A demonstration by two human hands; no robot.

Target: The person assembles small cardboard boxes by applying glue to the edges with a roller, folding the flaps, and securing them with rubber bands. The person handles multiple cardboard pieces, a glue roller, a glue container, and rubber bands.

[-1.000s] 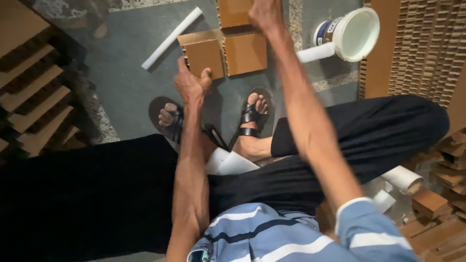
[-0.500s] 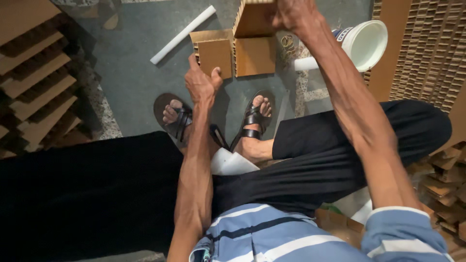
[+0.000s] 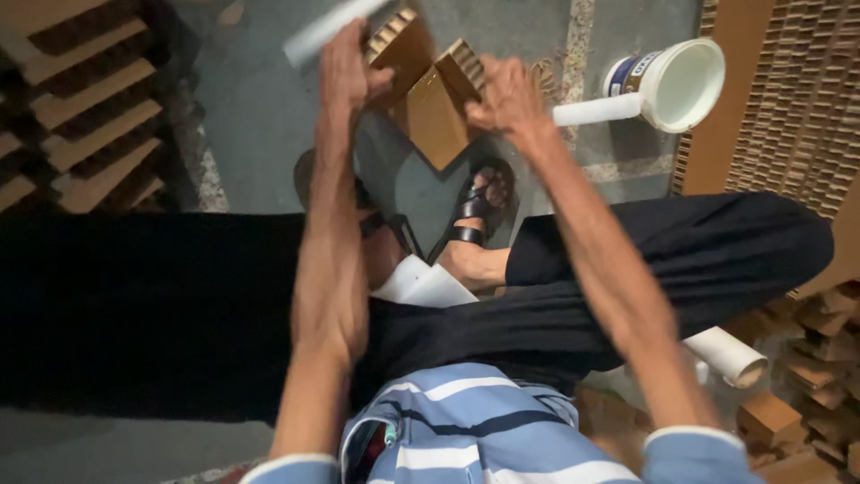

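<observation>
I sit looking down over my knees and sandalled feet. Both arms reach forward to brown honeycomb cardboard blocks above the floor. My left hand (image 3: 345, 67) grips the left cardboard block (image 3: 399, 49) by its edge. My right hand (image 3: 503, 90) holds the right cardboard block (image 3: 439, 112), which is tilted with one corner pointing down and its ribbed edge showing at the top. The two blocks touch each other. The picture is blurred by motion.
A white bucket (image 3: 685, 81) lies tipped at the upper right with a white tube (image 3: 596, 109) beside it. Stacked cardboard pieces (image 3: 67, 108) fill the left side, a tall honeycomb panel (image 3: 793, 99) the right. Another white roll (image 3: 726, 354) lies by my right thigh.
Both hands have lifted the cardboard blocks off the floor and turned them; the right block now hangs tilted, corner down. The left hand moved from the floor block's side onto its edge.
</observation>
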